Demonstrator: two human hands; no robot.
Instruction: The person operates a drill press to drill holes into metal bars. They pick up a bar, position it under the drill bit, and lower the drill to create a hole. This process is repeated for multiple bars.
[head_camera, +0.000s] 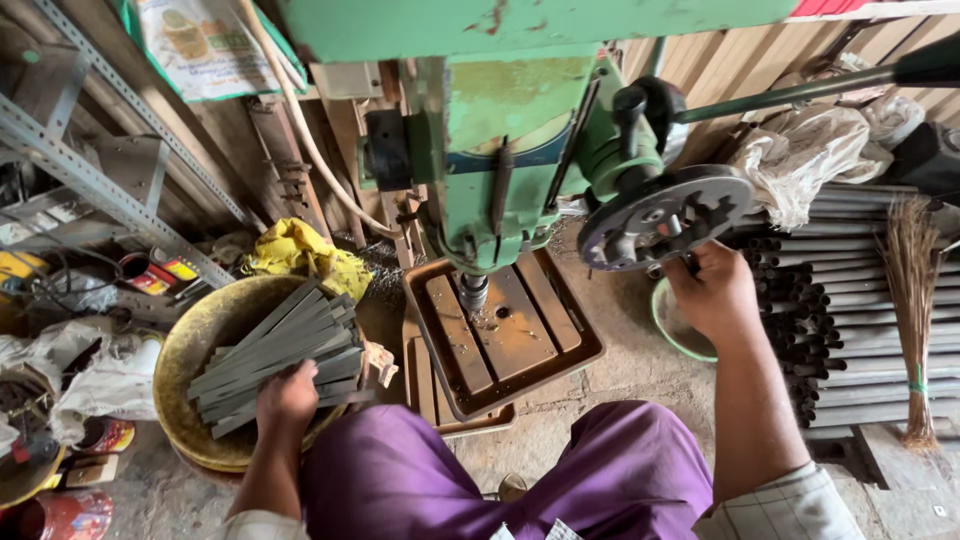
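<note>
Fingers of my left hand close on flat grey metal strips, heaped in a yellow basin within reach. Right hand grips the feed wheel of the green drill press; its brown worktable sits between.

Dusty concrete floor, wooden plank wall, slotted metal shelving frame, daylight.

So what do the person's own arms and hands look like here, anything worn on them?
Both hands, the left hand and the right hand, are bare: no gloves, rings or watch visible. The forearms are uncovered. Pale checked fabric sleeves with thin dark grid lines show at the bottom edge, ending near the elbows.
</note>
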